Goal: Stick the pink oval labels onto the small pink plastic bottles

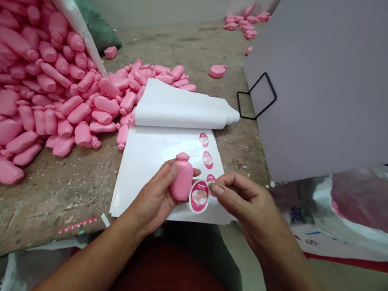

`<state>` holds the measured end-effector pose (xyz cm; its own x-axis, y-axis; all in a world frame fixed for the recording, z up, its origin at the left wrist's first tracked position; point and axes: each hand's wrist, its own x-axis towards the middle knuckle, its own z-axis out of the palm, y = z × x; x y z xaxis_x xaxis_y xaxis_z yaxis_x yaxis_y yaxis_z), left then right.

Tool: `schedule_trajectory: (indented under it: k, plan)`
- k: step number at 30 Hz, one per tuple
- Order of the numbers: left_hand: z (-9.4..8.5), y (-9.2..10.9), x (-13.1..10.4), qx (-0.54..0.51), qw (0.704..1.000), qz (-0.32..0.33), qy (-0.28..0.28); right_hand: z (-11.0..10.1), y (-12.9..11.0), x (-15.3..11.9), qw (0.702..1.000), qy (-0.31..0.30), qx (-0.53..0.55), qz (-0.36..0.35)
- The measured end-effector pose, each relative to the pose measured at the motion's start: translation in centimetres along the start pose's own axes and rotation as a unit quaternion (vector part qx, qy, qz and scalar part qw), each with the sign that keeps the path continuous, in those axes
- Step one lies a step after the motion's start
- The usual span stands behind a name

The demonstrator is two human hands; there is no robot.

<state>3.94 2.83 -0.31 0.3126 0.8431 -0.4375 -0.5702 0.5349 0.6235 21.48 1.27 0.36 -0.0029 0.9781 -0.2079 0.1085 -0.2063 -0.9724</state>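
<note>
- A small pink bottle (182, 178) stood upright in the left hand (155, 200), its cap pointing away from the person and its body wrapped by the closed fingers (169, 173) from the left side.
- An oval sticker (199, 196), pink-rimmed with a printed picture, was pinched at its upper right edge between the thumb and forefinger of the right hand (248, 205); its left edge touched the lower right side of the bottle.
- Both hands hovered over the near right corner of a stack of white backing sheets (149, 168) that lay flat on the counter (70, 187).
- Three more stickers (208, 159) sat in a column along the right edge of the top sheet, the lowest partly hidden behind the right fingertips.
- The upper sheets were folded back into a loose roll (184, 107) at the far end of the stack.
- A big heap of identical pink bottles (36, 85) spread across the left of the counter, reaching the left edge of the sheets.
- A few stray bottles (245, 23) lay at the far end of the counter, well apart from the hands.
- A pale board (338, 78) on a black wire stand (255, 99) rose on the right.
- A white woven sack (357, 215) sat below the board, just beyond the right forearm.
</note>
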Motion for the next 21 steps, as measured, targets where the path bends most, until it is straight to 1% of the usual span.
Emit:
schedule_trajectory:
  k: [2,5,7,8,9,11,12,13,15,17,19,21]
  plan:
    - [-0.2,0.3,-1.0,0.019,1.000,0.000,0.002,0.8,-0.2,0.0,1.000,-0.013,-0.005,-0.006]
    - [-0.9,0.6,-2.1,0.090,0.995,0.027,0.042,1.9,-0.5,0.0,0.999,-0.035,-0.029,-0.023]
    - [-1.4,0.7,-2.5,0.133,0.988,0.046,0.063,2.3,-0.5,-0.1,0.996,-0.051,-0.066,-0.041]
    - [-1.6,0.7,-2.6,0.148,0.985,0.050,0.068,2.4,-0.5,-0.3,0.992,-0.046,-0.099,-0.057]
    - [-1.8,0.7,-2.7,0.158,0.983,0.052,0.073,2.4,-0.3,-0.4,0.987,-0.027,-0.140,-0.078]
    - [-2.2,0.7,-2.8,0.171,0.979,0.062,0.089,2.2,0.0,-0.8,0.969,0.026,-0.219,-0.114]
    - [-2.3,0.7,-2.8,0.177,0.977,0.072,0.097,2.1,0.1,-0.9,0.962,0.042,-0.242,-0.123]
    - [-2.3,0.8,-2.9,0.183,0.974,0.084,0.105,2.1,0.2,-1.1,0.959,0.043,-0.251,-0.125]
    - [-2.3,0.8,-3.0,0.199,0.968,0.104,0.114,2.2,0.3,-1.3,0.965,0.008,-0.235,-0.118]
    - [-2.2,0.9,-3.0,0.211,0.964,0.114,0.111,2.6,0.1,-1.3,0.973,-0.024,-0.205,-0.103]
    - [-2.1,0.8,-3.0,0.213,0.965,0.111,0.101,3.0,-0.1,-1.2,0.981,-0.034,-0.174,-0.083]
    - [-2.2,0.7,-2.9,0.207,0.967,0.109,0.097,3.2,-0.3,-1.1,0.987,-0.031,-0.145,-0.068]
